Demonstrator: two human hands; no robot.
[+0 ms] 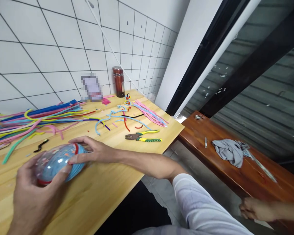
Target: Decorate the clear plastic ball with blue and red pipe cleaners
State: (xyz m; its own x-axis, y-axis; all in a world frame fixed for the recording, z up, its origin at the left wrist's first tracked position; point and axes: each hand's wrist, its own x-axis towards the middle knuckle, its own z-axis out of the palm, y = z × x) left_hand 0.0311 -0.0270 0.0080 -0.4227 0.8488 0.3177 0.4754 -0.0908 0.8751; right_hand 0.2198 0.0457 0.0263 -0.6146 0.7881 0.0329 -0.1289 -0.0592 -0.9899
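Between my two hands, just over the wooden table (93, 182), is a clear plastic ball (54, 163) with light blue and red pipe cleaners in and around it. My left hand (34, 186) wraps the near left side, its thumb across the front. From the right, my right hand (90, 150) grips the blue-wrapped end with its thumb on top. A short black pipe cleaner (41, 145) lies just behind the ball. Farther right rest yellow-and-green pliers (143, 135), jaws pointing left.
Bundled coloured pipe cleaners (39, 120) spread along the back left, and pink and blue ones (150, 112) farther right. A brown thermos (119, 81) stands by the tiled wall. On a bench (198, 140) lies a grey cloth (227, 151); another person's hand (257, 209) is near it.
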